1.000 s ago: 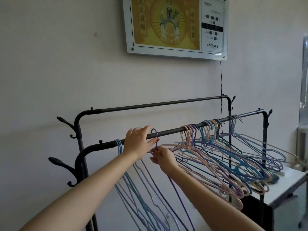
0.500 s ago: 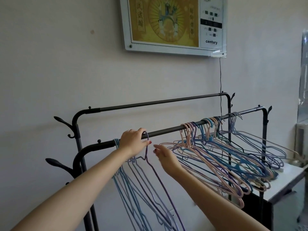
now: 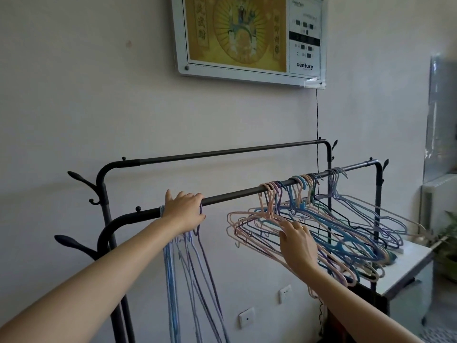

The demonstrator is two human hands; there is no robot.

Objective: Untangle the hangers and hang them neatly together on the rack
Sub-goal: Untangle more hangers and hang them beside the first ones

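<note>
Left hand (image 3: 184, 210) sits on the front rail (image 3: 232, 195) near its left end, fingers curled over the bar and over the hooks of the sorted hangers (image 3: 188, 273). It probably pins that bunch so it stays packed while the other hand works. These blue and purple hangers hang straight down, close together, below the hand.

Right hand (image 3: 295, 241) reaches into the tangled hangers (image 3: 321, 226) toward the rail's right half. Fingers are fairly straight and slightly spread, tips touching pink wires; nothing is clearly pinched yet. It looks like it is choosing the next hanger to free. This pile is pink, blue, purple and dark wire, hooks spread along the bar, bodies crossing and splayed out to the right. Most of the job is still left, judging by its size.

The rear rail (image 3: 222, 153) carries nothing.

Writing: the wall panel (image 3: 247, 35) above the rack reads "century" at its lower right corner. Its yellow picture has vertical characters at both side edges, too small to read. Small print and dark display blocks above "century" are unreadable.
</note>
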